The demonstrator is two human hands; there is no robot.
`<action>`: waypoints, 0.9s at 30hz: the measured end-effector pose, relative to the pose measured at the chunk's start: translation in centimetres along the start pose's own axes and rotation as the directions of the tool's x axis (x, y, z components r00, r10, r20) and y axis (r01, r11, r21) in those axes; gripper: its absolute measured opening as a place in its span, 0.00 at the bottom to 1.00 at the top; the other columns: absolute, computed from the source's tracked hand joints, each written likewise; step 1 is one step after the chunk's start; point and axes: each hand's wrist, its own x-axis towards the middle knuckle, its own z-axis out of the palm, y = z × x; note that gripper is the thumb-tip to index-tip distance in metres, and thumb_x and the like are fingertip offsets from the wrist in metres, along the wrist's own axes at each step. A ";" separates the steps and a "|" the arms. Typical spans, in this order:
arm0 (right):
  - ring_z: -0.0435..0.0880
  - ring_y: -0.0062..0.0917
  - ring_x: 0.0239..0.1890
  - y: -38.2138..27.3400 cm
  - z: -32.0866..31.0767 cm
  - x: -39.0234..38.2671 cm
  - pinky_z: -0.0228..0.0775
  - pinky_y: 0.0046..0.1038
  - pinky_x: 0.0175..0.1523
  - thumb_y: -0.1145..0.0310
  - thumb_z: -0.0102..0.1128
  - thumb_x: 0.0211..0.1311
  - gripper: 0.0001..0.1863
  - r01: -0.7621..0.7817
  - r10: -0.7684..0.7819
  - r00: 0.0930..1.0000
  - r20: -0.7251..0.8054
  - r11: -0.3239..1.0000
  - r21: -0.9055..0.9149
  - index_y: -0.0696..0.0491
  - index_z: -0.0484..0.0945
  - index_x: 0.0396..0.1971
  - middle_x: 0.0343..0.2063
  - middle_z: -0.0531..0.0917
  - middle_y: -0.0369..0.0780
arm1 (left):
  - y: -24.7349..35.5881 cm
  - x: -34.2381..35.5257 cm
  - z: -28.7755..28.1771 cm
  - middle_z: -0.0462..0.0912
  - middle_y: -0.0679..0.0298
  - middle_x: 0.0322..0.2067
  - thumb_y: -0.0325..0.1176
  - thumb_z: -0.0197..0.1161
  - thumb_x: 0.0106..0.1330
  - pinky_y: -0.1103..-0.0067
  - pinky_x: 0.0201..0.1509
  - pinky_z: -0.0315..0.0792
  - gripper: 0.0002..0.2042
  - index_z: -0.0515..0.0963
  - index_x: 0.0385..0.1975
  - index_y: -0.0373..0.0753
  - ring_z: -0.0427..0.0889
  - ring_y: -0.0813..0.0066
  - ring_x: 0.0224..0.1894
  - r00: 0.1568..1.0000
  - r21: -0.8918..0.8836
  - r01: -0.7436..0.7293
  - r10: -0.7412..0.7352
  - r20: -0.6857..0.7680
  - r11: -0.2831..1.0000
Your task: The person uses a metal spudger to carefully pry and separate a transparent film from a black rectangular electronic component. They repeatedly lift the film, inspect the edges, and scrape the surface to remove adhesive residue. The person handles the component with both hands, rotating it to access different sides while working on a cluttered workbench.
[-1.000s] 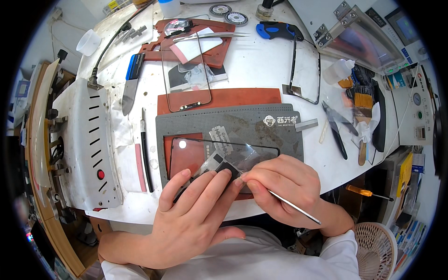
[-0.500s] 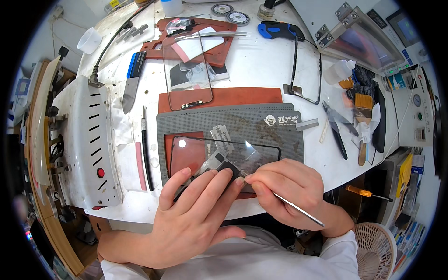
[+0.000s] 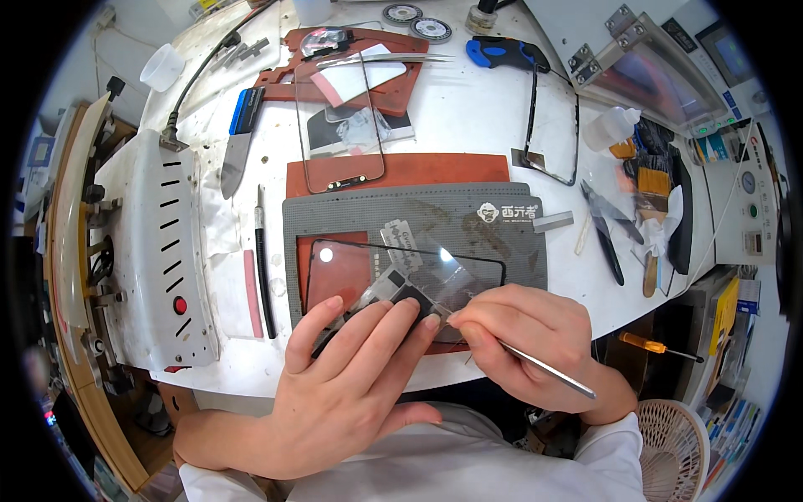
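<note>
My left hand (image 3: 348, 391) holds a small black and silver flat part (image 3: 390, 289) down with bent fingertips, its thumb apart. The part lies over a clear panel with a black rim (image 3: 333, 269), on a grey perforated mat (image 3: 323, 213). To its right, my right hand (image 3: 532, 341) pinches a slim metal tool (image 3: 545, 375), whose tip is near the part and my left index finger; exact contact is unclear. A thin metal stencil plate (image 3: 397, 237) lies just behind the part, and a red mat (image 3: 401, 167) shows under the grey one.
A white machine (image 3: 152, 251) borders the left; a blade (image 3: 236, 163), black pen-like tool (image 3: 263, 268) and pink strip (image 3: 253, 293) lie beside it. Frames (image 3: 575, 142), pliers (image 3: 606, 243), a bottle (image 3: 612, 125) and brush (image 3: 651, 197) are right and behind. An orange screwdriver (image 3: 648, 343) is past the right edge.
My right hand has moved slightly rightward with the metal tool. My left hand stays on the part, almost unmoved. The whole view has shifted a little.
</note>
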 end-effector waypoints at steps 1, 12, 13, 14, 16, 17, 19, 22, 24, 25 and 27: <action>0.89 0.32 0.33 0.0 0.0 0.0 0.82 0.30 0.34 0.77 0.72 0.61 0.09 -0.003 0.003 1.000 -0.001 1.000 0.002 0.59 0.85 0.40 0.35 0.86 0.42 | 0.0 0.0 0.0 0.78 0.60 0.61 0.69 0.58 0.67 0.57 0.77 0.53 0.38 0.84 0.61 0.39 0.79 0.65 0.60 1.000 -0.001 -0.001 0.001 -0.003 1.000; 0.88 0.31 0.30 -0.1 -0.3 0.1 0.81 0.29 0.31 0.77 0.72 0.62 0.07 -0.037 0.036 0.999 0.013 0.999 0.014 0.58 0.85 0.39 0.34 0.87 0.41 | 0.0 0.0 0.0 0.78 0.60 0.61 0.68 0.59 0.67 0.57 0.77 0.52 0.38 0.84 0.61 0.39 0.79 0.65 0.61 1.000 -0.011 0.005 -0.005 -0.002 1.000; 0.88 0.31 0.30 -0.1 -0.3 0.0 0.81 0.29 0.31 0.77 0.72 0.62 0.07 -0.038 0.037 0.999 0.013 0.999 0.016 0.58 0.85 0.39 0.34 0.87 0.41 | 0.0 0.0 0.0 0.78 0.60 0.61 0.68 0.59 0.66 0.57 0.77 0.52 0.38 0.84 0.61 0.39 0.79 0.65 0.61 1.000 -0.010 0.005 -0.005 -0.004 1.000; 0.88 0.31 0.30 -0.1 -0.3 0.0 0.81 0.29 0.31 0.77 0.72 0.62 0.07 -0.039 0.039 0.999 0.013 0.999 0.018 0.58 0.85 0.39 0.34 0.87 0.41 | 0.0 0.0 0.0 0.78 0.61 0.61 0.68 0.59 0.66 0.57 0.77 0.52 0.38 0.84 0.61 0.40 0.79 0.65 0.61 1.000 -0.010 0.005 -0.005 -0.005 1.000; 0.88 0.31 0.30 -0.1 -0.3 0.0 0.81 0.29 0.31 0.77 0.73 0.62 0.07 -0.039 0.039 0.999 0.013 0.999 0.021 0.58 0.85 0.39 0.34 0.87 0.41 | 0.0 0.0 0.0 0.78 0.61 0.62 0.68 0.59 0.67 0.57 0.77 0.52 0.38 0.84 0.61 0.40 0.79 0.65 0.61 1.000 -0.015 0.008 -0.008 -0.004 1.000; 0.88 0.31 0.30 -0.1 -0.3 0.1 0.81 0.29 0.31 0.77 0.73 0.61 0.07 -0.039 0.039 0.999 0.013 0.999 0.022 0.58 0.85 0.39 0.34 0.87 0.41 | 0.1 0.0 0.0 0.78 0.61 0.62 0.68 0.58 0.67 0.57 0.77 0.52 0.38 0.84 0.61 0.40 0.79 0.66 0.61 1.000 -0.018 0.009 -0.009 -0.003 1.000; 0.88 0.31 0.31 -0.2 -0.5 0.1 0.81 0.29 0.32 0.77 0.73 0.62 0.07 -0.043 0.042 0.999 0.022 0.999 0.022 0.58 0.85 0.39 0.35 0.87 0.41 | 0.0 0.0 0.0 0.78 0.61 0.61 0.68 0.58 0.67 0.57 0.77 0.52 0.38 0.84 0.62 0.40 0.79 0.66 0.61 1.000 -0.016 0.010 -0.010 0.000 1.000; 0.89 0.32 0.31 -0.1 -0.6 0.1 0.82 0.30 0.32 0.77 0.72 0.62 0.07 -0.043 0.042 0.999 0.033 0.999 0.031 0.58 0.85 0.39 0.35 0.87 0.41 | 0.0 0.0 0.0 0.78 0.61 0.61 0.68 0.58 0.67 0.57 0.77 0.52 0.37 0.84 0.62 0.40 0.79 0.66 0.61 1.000 -0.004 0.004 -0.004 -0.002 1.000; 0.89 0.32 0.32 0.0 -0.7 0.2 0.82 0.30 0.33 0.77 0.72 0.62 0.07 -0.045 0.043 0.998 0.046 0.998 0.037 0.58 0.85 0.39 0.35 0.87 0.41 | 0.0 0.0 0.0 0.79 0.61 0.61 0.68 0.58 0.67 0.57 0.77 0.52 0.37 0.84 0.62 0.41 0.79 0.66 0.61 1.000 -0.001 0.002 -0.002 -0.001 1.000; 0.89 0.32 0.32 -0.1 -0.8 0.2 0.82 0.30 0.33 0.77 0.72 0.62 0.07 -0.048 0.045 0.997 0.056 0.998 0.040 0.58 0.85 0.40 0.35 0.87 0.41 | 0.0 0.0 -0.1 0.79 0.61 0.61 0.68 0.58 0.67 0.57 0.77 0.52 0.37 0.84 0.62 0.41 0.79 0.66 0.61 1.000 -0.003 0.002 -0.002 0.000 1.000; 0.89 0.33 0.33 -0.1 -0.9 0.3 0.83 0.31 0.34 0.77 0.72 0.62 0.07 -0.048 0.045 0.997 0.067 0.998 0.045 0.58 0.85 0.40 0.35 0.87 0.42 | -0.1 0.0 0.0 0.79 0.61 0.61 0.68 0.58 0.67 0.57 0.78 0.52 0.37 0.84 0.62 0.41 0.79 0.67 0.61 1.000 -0.005 0.002 -0.002 0.002 1.000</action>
